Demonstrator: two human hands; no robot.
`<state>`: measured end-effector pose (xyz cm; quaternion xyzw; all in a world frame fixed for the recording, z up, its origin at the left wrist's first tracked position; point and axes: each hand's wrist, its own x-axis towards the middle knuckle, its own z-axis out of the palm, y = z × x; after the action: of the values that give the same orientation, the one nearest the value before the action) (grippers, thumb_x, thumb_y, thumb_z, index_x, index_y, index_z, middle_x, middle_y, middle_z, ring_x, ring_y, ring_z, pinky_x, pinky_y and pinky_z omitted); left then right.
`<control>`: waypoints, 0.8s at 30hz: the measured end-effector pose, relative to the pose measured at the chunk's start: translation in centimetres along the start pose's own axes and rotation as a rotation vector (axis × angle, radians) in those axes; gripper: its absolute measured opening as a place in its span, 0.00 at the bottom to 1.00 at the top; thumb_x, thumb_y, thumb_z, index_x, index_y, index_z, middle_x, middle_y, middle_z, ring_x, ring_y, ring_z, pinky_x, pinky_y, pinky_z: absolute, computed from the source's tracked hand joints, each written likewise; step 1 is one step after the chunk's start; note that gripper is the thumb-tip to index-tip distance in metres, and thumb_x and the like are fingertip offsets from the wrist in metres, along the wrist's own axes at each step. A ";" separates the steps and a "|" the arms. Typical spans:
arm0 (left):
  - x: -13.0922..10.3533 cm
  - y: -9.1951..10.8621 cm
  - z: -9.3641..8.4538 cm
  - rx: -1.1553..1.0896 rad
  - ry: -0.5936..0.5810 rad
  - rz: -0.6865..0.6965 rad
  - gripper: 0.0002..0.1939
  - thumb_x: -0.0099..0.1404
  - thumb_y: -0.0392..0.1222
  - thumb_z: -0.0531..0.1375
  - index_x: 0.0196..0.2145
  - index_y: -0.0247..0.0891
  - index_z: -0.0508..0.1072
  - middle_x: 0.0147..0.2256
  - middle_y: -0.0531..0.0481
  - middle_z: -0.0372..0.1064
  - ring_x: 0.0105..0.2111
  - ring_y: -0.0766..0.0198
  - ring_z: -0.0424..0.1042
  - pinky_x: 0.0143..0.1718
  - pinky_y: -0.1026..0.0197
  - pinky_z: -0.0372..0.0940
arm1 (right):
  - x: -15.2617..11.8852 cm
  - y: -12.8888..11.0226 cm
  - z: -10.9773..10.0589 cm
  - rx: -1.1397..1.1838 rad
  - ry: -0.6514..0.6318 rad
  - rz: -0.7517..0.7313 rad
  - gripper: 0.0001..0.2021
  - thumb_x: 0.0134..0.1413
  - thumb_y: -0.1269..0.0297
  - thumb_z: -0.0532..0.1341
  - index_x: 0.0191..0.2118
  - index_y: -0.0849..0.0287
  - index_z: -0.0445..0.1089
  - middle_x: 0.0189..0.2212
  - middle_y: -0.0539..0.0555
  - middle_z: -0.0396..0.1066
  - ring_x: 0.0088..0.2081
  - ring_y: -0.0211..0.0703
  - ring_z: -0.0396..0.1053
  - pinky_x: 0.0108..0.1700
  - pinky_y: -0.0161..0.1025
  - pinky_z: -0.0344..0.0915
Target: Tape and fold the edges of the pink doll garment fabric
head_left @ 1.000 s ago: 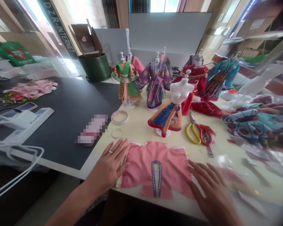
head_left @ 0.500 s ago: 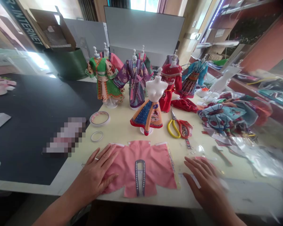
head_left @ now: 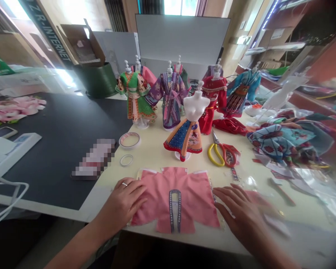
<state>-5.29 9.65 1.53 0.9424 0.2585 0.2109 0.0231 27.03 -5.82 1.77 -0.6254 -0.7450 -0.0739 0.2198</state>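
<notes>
A small pink garment piece (head_left: 151, 198) lies flat before me. Grey trim with pearl-like beads (head_left: 171, 215) runs round its long neck opening, and a sparkly strip (head_left: 212, 190) edges its right sleeve. My left hand (head_left: 127, 200) rests on the left sleeve, fingers stretched over the cloth. At the right sleeve edge, my right hand (head_left: 236, 207) is open with fingertips reaching the strip; whether they press on it I cannot tell. Behind the garment stands a white doll mannequin (head_left: 195, 104) in an orange and blue skirt (head_left: 182, 138).
Yellow- and red-handled scissors (head_left: 217, 153) lie right of the mannequin. A tape roll (head_left: 129, 140) and a thin white ring (head_left: 126, 160) are left. Several dressed mannequins (head_left: 169, 97) stand behind. Fabric scraps (head_left: 280, 140) and plastic bags (head_left: 313, 186) pile at right; a power strip (head_left: 19, 151) lies left.
The view has turned left, so everything sits further right in it. My right hand has come in to the garment's right edge. My left hand has drawn back toward its left edge.
</notes>
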 end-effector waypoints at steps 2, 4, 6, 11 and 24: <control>0.4 0.1 0.2 -0.011 -0.014 -0.016 0.10 0.68 0.37 0.53 0.45 0.38 0.71 0.42 0.46 0.71 0.41 0.58 0.68 0.46 0.53 0.62 | 0.8 0.0 0.6 0.030 -0.059 -0.014 0.10 0.64 0.64 0.53 0.46 0.56 0.68 0.42 0.56 0.72 0.42 0.48 0.69 0.49 0.51 0.64; 0.8 0.0 0.3 -0.028 -0.025 -0.027 0.09 0.68 0.37 0.54 0.44 0.37 0.71 0.42 0.46 0.70 0.40 0.59 0.68 0.44 0.55 0.63 | 1.4 0.2 1.2 0.045 -0.100 -0.013 0.09 0.64 0.65 0.53 0.45 0.56 0.69 0.41 0.56 0.71 0.40 0.47 0.68 0.45 0.49 0.66; 1.0 -0.1 0.4 -0.048 -0.031 -0.037 0.09 0.68 0.37 0.54 0.44 0.37 0.71 0.42 0.47 0.70 0.40 0.60 0.68 0.43 0.56 0.63 | 1.7 0.3 1.7 0.054 -0.093 -0.013 0.09 0.64 0.66 0.53 0.43 0.56 0.69 0.40 0.56 0.70 0.39 0.47 0.67 0.44 0.48 0.66; 1.4 -0.1 0.8 -0.088 -0.006 -0.054 0.09 0.69 0.34 0.51 0.40 0.36 0.72 0.38 0.48 0.70 0.38 0.60 0.67 0.43 0.55 0.62 | 2.1 0.3 2.4 0.084 -0.037 -0.053 0.08 0.64 0.70 0.51 0.40 0.58 0.68 0.37 0.55 0.69 0.38 0.46 0.66 0.47 0.51 0.65; 1.6 2.2 -3.1 -0.404 -0.014 -0.172 0.08 0.67 0.33 0.52 0.36 0.39 0.70 0.36 0.51 0.71 0.41 0.64 0.69 0.46 0.59 0.64 | 2.1 -1.6 -1.3 0.384 0.126 0.092 0.04 0.60 0.71 0.55 0.37 0.55 0.65 0.36 0.53 0.70 0.40 0.44 0.70 0.53 0.49 0.64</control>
<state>-4.23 8.34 5.32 0.8946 0.2901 0.2493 0.2312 25.59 -4.81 4.08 -0.5994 -0.7010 0.0407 0.3842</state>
